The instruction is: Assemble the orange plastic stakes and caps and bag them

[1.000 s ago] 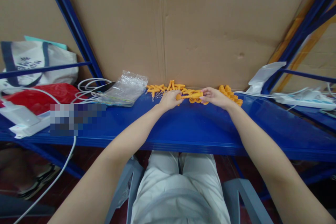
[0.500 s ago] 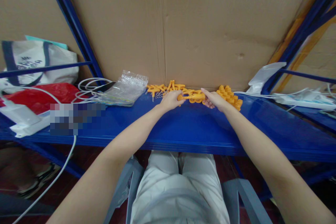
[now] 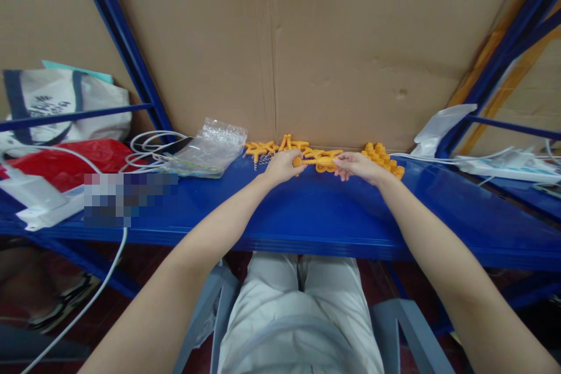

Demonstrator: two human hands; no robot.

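My left hand [image 3: 283, 168] is closed on the left end of an orange-yellow plastic piece [image 3: 318, 160] with a ridged shaft. At its right end, the fingers of my right hand [image 3: 353, 165] are pinched round the piece. Behind my left hand lie branched yellow parts [image 3: 262, 148] beside small metal springs [image 3: 265, 159]. Several knobbly yellow parts [image 3: 382, 158] stand grouped just beyond my right hand. More yellow pieces lie behind the held one, partly hidden by it.
The blue table [image 3: 302, 210] backs onto cardboard [image 3: 307, 52]. Clear plastic bags [image 3: 210, 149], white cables, a red bag [image 3: 79, 160] and a power strip [image 3: 52, 207] are at the left. Another strip [image 3: 512, 166] lies at the right.
My right hand has shifted slightly left, its fingers now closed over the piece's right end. My left hand and the piece have moved slightly left.
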